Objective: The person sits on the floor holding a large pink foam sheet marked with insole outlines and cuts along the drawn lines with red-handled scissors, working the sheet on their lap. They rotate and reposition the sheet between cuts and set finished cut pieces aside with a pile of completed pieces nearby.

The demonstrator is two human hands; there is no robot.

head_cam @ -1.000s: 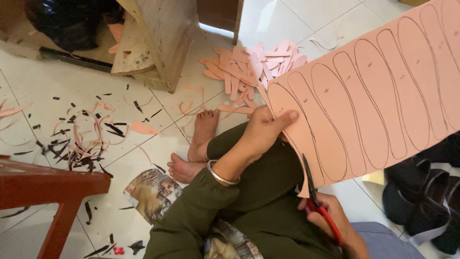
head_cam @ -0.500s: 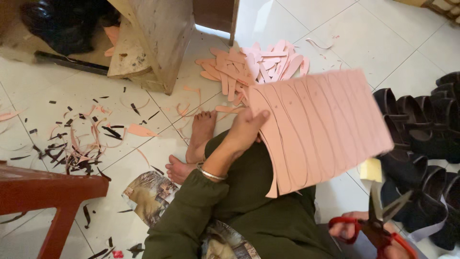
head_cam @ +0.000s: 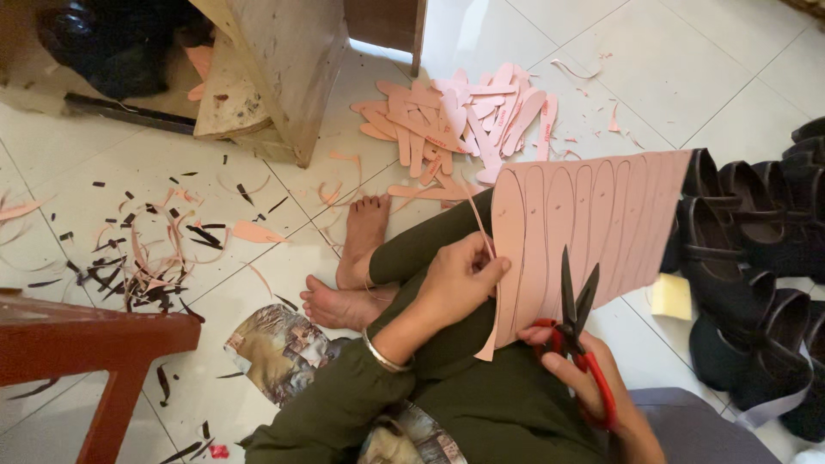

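Note:
I sit on the tiled floor with a pink sheet (head_cam: 593,223) marked with several insole outlines held over my lap. My left hand (head_cam: 460,279) pinches the sheet's left edge, where a thin pink strip curls away. My right hand (head_cam: 593,378) grips red-handled scissors (head_cam: 574,318), whose black blades stand apart and point up against the sheet's lower edge. A silver bangle sits on my left wrist.
A pile of cut pink insoles (head_cam: 464,120) lies ahead by my bare feet (head_cam: 352,266). Pink and black scraps (head_cam: 155,249) litter the tiles at left. Black shoes (head_cam: 756,258) line the right side. A wooden block (head_cam: 275,69) and a red stool (head_cam: 86,344) stand at left.
The sheet has turned and dropped lower over my lap. My right hand has brought the scissors up from the lower right against the sheet's bottom edge.

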